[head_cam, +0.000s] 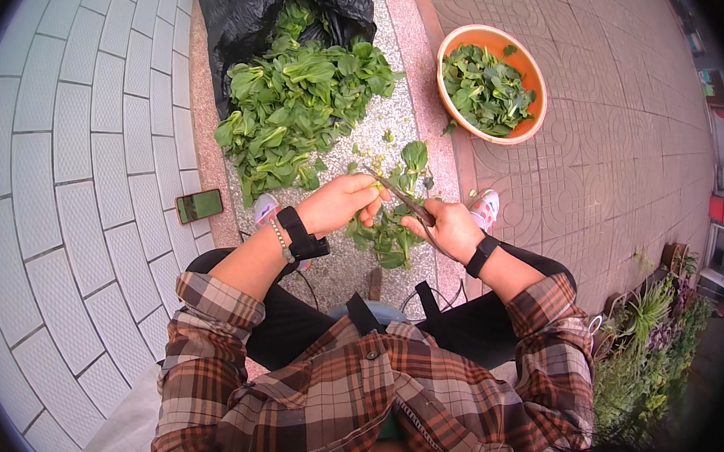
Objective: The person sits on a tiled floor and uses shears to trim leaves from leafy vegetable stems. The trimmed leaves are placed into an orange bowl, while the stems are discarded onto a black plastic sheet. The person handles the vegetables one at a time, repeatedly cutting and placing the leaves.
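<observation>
My right hand grips dark metal scissors, their blades pointing up and left towards my left hand. Between the fingers of my left hand is the pale stem end of a leafy green, close to the blades. Under and between both hands lie loose green leaves; whether any of them belong to the held stem I cannot tell. Just beyond the hands, small cut stem ends are scattered on the speckled stone ground beside a single broad leaf.
A large heap of leafy greens spills from a black plastic bag. An orange basin holds more leaves at upper right. A phone lies by the pale wall tiles at left. Potted plants stand at right.
</observation>
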The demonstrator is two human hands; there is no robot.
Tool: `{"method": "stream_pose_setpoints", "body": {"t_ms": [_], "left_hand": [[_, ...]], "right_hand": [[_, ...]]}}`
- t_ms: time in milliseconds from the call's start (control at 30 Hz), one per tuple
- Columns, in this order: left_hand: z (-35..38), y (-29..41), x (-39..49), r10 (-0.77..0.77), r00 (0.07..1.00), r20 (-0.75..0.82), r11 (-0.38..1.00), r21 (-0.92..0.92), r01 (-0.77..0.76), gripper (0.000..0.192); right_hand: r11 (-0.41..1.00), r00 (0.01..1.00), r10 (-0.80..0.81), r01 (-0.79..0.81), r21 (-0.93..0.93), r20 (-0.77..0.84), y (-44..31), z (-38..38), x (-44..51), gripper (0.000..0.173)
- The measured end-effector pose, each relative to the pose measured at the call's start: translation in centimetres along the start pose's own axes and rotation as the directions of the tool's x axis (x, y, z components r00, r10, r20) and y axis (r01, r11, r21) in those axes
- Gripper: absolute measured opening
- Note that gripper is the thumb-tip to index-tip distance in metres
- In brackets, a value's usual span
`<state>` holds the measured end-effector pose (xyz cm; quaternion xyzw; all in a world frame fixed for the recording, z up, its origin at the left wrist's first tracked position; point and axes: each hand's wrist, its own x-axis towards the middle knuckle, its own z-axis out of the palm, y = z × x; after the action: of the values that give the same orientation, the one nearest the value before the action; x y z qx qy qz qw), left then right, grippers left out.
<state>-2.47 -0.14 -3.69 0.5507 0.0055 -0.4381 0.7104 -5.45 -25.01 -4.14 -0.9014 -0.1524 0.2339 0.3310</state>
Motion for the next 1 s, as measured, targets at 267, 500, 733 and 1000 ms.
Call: {"method": "stream_pose_setpoints", "body": {"t_ms": [267, 500, 733, 1000], "left_hand": [[0.0, 1.0, -0.1, 0.089, 0.996, 0.019, 0.992, 0.084, -0.090, 0.034], [0.1, 1.2, -0.2, 0.065, 0.998, -0.027, 0.990, -0.121, -0.068, 0.050], [-0.3, 0.9, -0.2, 0.066, 0.995, -0.070, 0.995, -0.070, -0.071, 0.055], [-0.1, 1.2, -0.7, 0.074, 0.994, -0.082, 0.997, 0.021, -0.072, 0.060]], "right_hand": [[0.826, 0.892, 0.324, -0.430, 0.366, 0.316, -0.9, -0.3, 0.6, 0.067], [0.909, 0.943, 0.279, -0.321, 0.266, 0.184, -3.0, -2.5, 1.3, 0.060], [0.975, 0.928, -0.151, 0.083, -0.208, -0.340, -3.5, -2.4, 2.0, 0.050], [0.837, 0.982, 0.187, -0.147, 0.527, -0.024, -3.7, -2.5, 2.9, 0.043]]}}
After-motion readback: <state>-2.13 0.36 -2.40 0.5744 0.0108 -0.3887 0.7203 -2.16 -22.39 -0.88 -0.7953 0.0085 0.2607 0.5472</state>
